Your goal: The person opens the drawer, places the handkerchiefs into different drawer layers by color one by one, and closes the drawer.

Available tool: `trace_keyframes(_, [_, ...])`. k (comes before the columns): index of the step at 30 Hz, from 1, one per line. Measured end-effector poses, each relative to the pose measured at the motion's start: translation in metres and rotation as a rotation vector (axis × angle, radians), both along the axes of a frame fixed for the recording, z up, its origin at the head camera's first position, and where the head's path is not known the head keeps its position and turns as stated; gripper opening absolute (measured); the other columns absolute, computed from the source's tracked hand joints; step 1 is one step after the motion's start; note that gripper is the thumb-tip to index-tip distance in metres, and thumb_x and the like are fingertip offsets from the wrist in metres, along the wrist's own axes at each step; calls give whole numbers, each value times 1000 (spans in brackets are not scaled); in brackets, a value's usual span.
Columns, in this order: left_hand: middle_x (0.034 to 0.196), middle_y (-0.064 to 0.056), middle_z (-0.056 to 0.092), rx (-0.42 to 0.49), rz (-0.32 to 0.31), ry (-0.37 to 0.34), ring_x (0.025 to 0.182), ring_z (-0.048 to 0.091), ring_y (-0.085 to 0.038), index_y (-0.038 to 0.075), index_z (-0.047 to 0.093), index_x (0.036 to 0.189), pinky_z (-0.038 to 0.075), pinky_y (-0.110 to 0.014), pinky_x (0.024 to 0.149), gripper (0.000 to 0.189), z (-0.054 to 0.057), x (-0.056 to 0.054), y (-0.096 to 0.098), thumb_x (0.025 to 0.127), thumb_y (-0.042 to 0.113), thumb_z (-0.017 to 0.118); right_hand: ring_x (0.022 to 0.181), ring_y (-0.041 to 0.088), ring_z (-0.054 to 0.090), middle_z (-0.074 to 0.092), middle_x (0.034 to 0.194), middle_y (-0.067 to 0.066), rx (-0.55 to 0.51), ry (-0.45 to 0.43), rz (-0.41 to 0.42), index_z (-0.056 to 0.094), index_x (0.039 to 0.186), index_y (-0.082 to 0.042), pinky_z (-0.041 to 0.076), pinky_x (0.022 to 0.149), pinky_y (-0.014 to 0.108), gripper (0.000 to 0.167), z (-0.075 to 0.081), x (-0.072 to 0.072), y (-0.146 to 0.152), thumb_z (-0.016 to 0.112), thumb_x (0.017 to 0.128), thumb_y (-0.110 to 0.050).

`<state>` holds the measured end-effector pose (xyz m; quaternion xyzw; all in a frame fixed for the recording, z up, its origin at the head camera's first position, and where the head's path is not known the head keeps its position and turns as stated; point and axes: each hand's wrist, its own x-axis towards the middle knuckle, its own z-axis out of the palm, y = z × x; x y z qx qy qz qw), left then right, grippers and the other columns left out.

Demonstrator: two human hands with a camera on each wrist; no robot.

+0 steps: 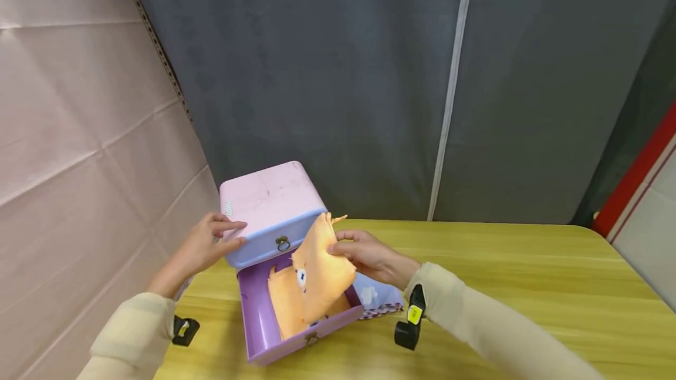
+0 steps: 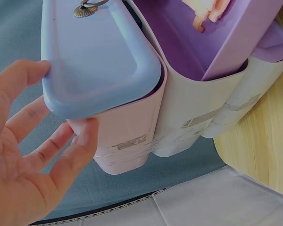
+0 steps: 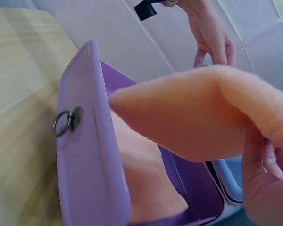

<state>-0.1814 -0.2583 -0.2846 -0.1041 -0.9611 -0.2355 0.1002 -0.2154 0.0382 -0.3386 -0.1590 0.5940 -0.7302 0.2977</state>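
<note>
My right hand [image 1: 369,254] pinches the edge of a folded orange towel [image 1: 326,283] and holds it up over the pulled-out purple drawer [image 1: 254,315]. A small loop sticks out at the towel's top, and a dark-and-white patch shows on its side. Inside the drawer lies another orange cloth [image 1: 282,301], partly hidden behind the raised towel. My left hand [image 1: 203,245] rests with extended fingers at the left corner of the small drawer unit [image 1: 269,192]. Its fingertips touch the pink casing and the edge of the closed blue top drawer [image 2: 99,52].
A light-blue cloth [image 1: 382,292] with a white flower and checked edge lies right of the drawers on the wooden table [image 1: 502,286]. Below the open drawer sits another purple drawer [image 2: 276,42]. Grey curtain [image 1: 317,75] hangs behind; pale sheeting [image 1: 79,133] stands at the left.
</note>
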Motion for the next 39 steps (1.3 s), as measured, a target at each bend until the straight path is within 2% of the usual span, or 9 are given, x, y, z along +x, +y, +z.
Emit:
trace_keyframes(5, [107,-19,44,0,15,2,85,45,-29,1,62,109,39,-30,59,39,-2,2,-1,79,24,67,54,8,49,58,70,1,-5,-6,20,55,92,-2,39,50,22,14,-8,4,-17,55,80,-7])
trace_keyframes(8, [106,-19,45,2,20,3,85,45,-29,1,63,109,39,-30,59,39,-4,2,1,78,24,67,51,7,46,56,69,0,-1,-21,26,53,86,-4,37,47,21,7,-14,7,-24,54,80,-6])
trace_keyframes(12, [104,-18,45,3,17,22,84,46,-29,1,63,108,38,-30,60,37,-6,1,3,78,22,67,54,7,48,57,70,0,-2,-39,47,52,83,-6,39,49,21,4,-19,10,-31,53,80,-5])
trace_keyframes(15, [103,-17,45,1,7,42,84,46,-30,0,63,107,38,-31,61,36,-5,-1,4,78,20,67,61,8,54,60,75,0,-13,-41,63,52,86,-5,42,54,23,6,-21,11,-35,53,80,-4])
trace_keyframes(21, [102,-17,45,-7,6,44,84,47,-31,0,63,107,39,-30,60,37,-4,-1,5,77,21,67,66,9,56,60,75,0,-37,-57,73,53,84,-6,45,58,24,6,-27,11,-44,52,80,-1])
trace_keyframes(26, [102,-17,45,-6,6,39,84,47,-31,0,63,108,40,-30,60,37,-4,-1,5,78,21,67,69,11,58,60,77,2,-10,-64,62,53,86,-4,47,62,27,7,-35,11,-49,52,80,1])
trace_keyframes(32, [102,-17,45,-8,10,47,83,46,-30,0,63,107,39,-30,60,36,-4,-3,4,77,19,67,68,11,58,60,78,3,26,-63,40,53,91,0,47,61,26,11,-39,12,-51,53,80,0])
trace_keyframes(39, [102,-18,46,-9,6,51,81,45,-28,0,63,107,38,-30,60,35,-5,-5,2,77,18,67,62,11,55,59,75,3,47,-64,-28,53,93,0,45,55,24,15,-43,11,-48,54,79,1])
